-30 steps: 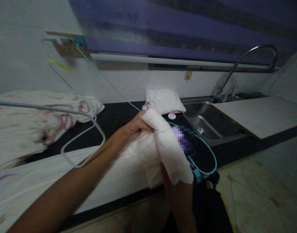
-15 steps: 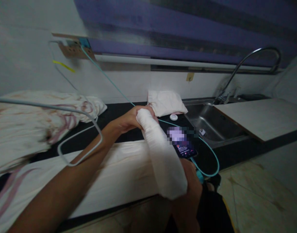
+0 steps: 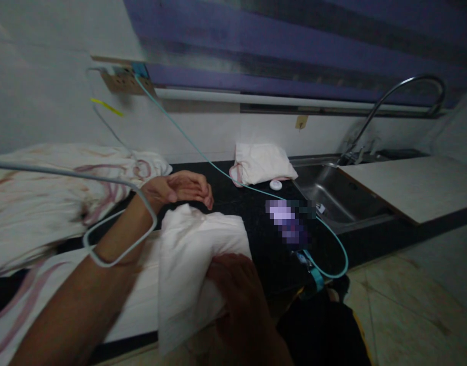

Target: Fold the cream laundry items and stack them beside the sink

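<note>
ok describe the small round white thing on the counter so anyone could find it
Start at the steel sink on the black counter. Just left of its rim lies a folded white cloth; the white disc sits at its front edge, small, round and hard-looking.

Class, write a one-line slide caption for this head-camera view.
Right hand presses a folded white cloth on the black counter; left hand rests behind it.

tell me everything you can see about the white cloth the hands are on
The white cloth looks like soft, thin fabric, folded into a thick bundle with creases. It lies on the paler sheet at the front of the dark counter, one end drooping over the edge. The right hand presses its near side; the left hand is at its far edge, fingers curled, contact unclear.
</note>
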### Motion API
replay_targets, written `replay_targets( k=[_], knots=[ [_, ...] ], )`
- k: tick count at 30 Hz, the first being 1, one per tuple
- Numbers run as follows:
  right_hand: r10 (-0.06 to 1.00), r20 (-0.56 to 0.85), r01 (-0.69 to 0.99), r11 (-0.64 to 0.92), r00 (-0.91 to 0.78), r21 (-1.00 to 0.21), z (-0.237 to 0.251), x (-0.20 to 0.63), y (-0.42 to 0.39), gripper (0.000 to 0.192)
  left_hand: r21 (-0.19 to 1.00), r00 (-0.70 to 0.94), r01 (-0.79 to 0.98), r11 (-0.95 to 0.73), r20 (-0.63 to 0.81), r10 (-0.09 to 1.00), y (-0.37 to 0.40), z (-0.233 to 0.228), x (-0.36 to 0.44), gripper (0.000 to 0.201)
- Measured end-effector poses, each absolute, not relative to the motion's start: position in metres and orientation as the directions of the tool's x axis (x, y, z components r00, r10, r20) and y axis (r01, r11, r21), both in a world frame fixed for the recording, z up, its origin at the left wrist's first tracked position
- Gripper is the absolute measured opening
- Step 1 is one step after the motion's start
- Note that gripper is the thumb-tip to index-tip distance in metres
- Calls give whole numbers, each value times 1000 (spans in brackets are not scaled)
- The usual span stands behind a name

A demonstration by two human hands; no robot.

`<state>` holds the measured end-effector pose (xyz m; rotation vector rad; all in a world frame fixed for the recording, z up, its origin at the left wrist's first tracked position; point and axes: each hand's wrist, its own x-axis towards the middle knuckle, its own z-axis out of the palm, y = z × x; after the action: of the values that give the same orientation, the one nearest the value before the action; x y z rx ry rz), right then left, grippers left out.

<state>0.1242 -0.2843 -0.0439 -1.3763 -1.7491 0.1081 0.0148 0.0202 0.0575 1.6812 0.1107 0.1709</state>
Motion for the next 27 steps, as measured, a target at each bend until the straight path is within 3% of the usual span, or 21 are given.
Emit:
replay_targets(
  k=[3, 8, 12, 18, 27],
  knots=[
    [913, 406, 760, 292, -40, -580, -40, 123, -284, 57, 994, 994, 83, -78, -77, 77, 16, 65, 26, 55],
    [954, 300, 825, 182, -16, -536, -30, 108, -291, 58, 902, 958, 257, -346, -192, 213, 2, 69, 52, 37],
    [952, 297, 850, 211, -68, -482, -18, 91, -288, 63, 877, 964, 240, -417, -163, 211, -6, 68, 62, 36],
    [925, 317, 783, 354, -211, -512, -1, 72, -273, 63, 885, 967, 245, -396, -191, 171, -12, 69, 66, 39],
    [939, 335, 841, 238, -73, -485, -32, 48, -263, 68, 820, 959, 271, -505, -276, 66, -21, 68, 68, 42]
  ],
)
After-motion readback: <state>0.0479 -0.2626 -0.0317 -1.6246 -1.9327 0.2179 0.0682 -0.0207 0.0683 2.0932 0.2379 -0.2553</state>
